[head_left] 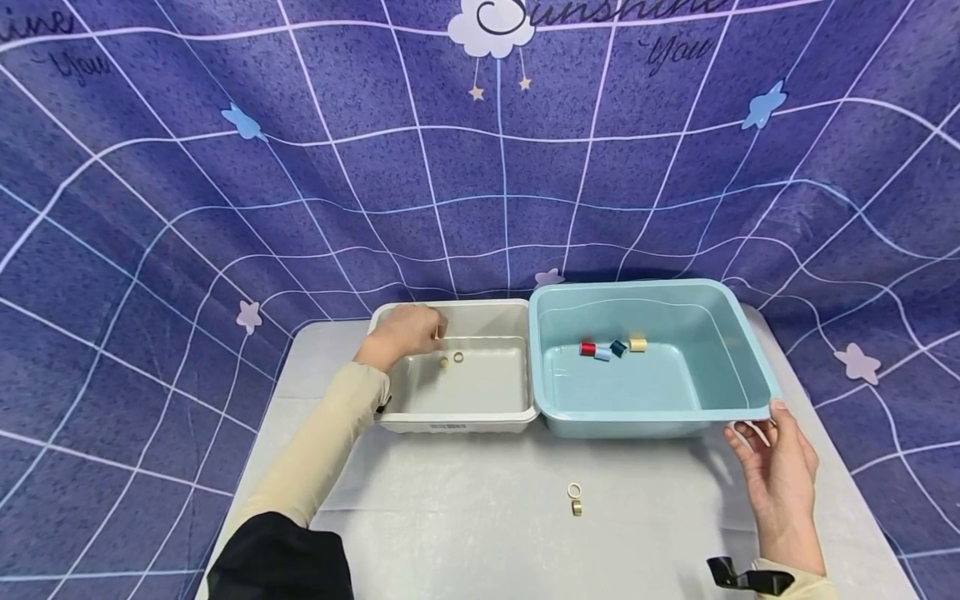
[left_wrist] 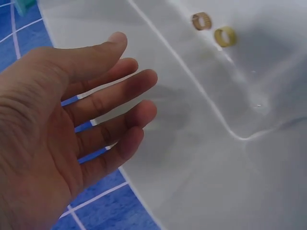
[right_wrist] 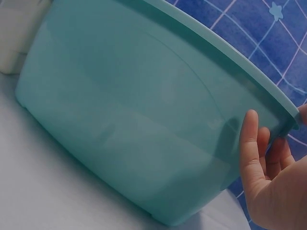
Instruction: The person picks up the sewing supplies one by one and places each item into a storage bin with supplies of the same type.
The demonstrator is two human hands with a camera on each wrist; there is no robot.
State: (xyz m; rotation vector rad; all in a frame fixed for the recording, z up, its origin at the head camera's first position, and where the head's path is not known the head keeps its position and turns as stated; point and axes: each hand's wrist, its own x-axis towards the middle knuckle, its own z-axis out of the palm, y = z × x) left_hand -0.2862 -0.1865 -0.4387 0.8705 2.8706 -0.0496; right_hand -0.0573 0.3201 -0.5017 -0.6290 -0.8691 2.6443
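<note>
My left hand is over the left end of a white plastic bin. In the left wrist view its fingers are spread and loosely bent, with nothing held. Two gold-coloured rings, one yellower and one browner, lie close together on the bin's floor. At the near right corner of a teal plastic bin, my right hand grips the rim. The thumb lies at the rim's top, and fingers are bent below it beside the outer wall.
Inside the teal bin lie small spools: red, light blue, dark teal and yellow. Two more gold rings, one flat and one on edge, are on the white table. A blue patterned curtain hangs behind.
</note>
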